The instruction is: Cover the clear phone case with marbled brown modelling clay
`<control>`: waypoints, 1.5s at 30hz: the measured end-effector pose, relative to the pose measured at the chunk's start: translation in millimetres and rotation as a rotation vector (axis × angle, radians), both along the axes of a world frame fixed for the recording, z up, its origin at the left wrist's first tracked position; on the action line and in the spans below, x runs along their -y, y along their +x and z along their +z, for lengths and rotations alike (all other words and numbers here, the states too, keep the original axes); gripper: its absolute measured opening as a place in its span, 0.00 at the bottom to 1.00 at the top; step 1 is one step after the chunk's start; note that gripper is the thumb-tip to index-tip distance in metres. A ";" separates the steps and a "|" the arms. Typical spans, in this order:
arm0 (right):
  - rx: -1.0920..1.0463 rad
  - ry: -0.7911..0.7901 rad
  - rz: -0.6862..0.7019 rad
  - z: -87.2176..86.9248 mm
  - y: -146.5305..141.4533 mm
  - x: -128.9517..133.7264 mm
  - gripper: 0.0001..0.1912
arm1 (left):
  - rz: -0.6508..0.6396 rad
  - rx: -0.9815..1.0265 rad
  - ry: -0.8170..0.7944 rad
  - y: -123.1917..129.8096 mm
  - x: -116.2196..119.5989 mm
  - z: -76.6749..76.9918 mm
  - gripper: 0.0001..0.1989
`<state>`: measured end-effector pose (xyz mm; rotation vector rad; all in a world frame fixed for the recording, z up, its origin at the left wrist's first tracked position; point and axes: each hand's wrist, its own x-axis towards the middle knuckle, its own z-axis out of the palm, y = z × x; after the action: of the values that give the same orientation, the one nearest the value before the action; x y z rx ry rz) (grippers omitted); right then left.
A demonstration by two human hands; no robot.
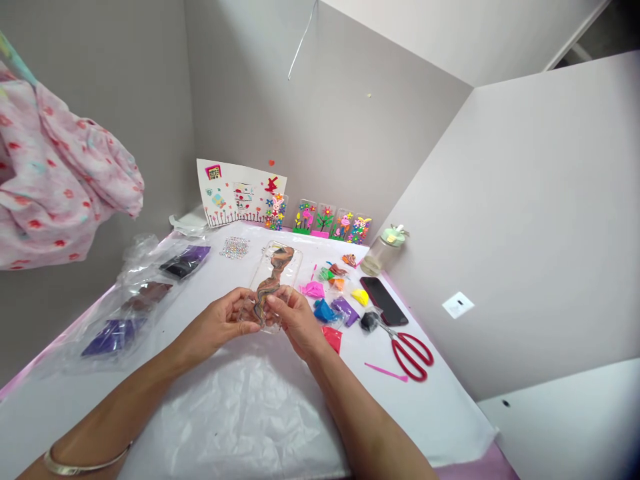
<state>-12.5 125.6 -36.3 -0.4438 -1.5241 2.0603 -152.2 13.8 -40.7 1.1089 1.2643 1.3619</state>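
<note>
Between my hands is a clear phone case [295, 268], tilted up off the table. A strip of marbled brown, multicoloured clay [274, 275] runs down its face in a wavy shape with a rounded top. My left hand [226, 319] is closed on the case's lower left edge, thumb low and fingers behind. With its fingers wrapped round the lower right side, my right hand [299, 321] rests its thumb on or right beside the clay. Packets of coloured clay lie just right of it, among them pink [313, 289], blue [325, 311] and red [332, 339].
Red-handled scissors [413, 357], a pink tool [386, 372], a dark phone [384, 301] and a bottle [383, 252] stand or lie on the right. Plastic-bagged clay [115, 333] lines the left. Decorated cases [325, 220] lean against the wall; rhinestones [235, 248] lie before a drawing [235, 193].
</note>
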 end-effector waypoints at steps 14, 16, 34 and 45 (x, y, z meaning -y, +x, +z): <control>-0.003 0.051 -0.005 1.6 -1.2 4.2 0.13 | 0.110 -0.020 -0.018 7.3 -0.9 -0.3 0.23; 0.018 0.073 0.023 3.4 -0.9 5.7 0.14 | 0.117 -0.003 -0.004 7.0 -1.0 -2.7 0.24; 0.043 -0.068 0.106 5.6 2.5 -3.6 0.09 | 0.155 0.129 0.031 2.3 -0.7 -2.3 0.20; 0.040 0.061 -0.002 8.9 5.0 -2.8 0.17 | 0.178 0.214 0.003 2.9 1.3 9.2 0.12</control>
<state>-7.5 128.4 -27.4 -0.4657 -1.6047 2.0087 -149.3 12.6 -31.5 0.8417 1.2253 1.5710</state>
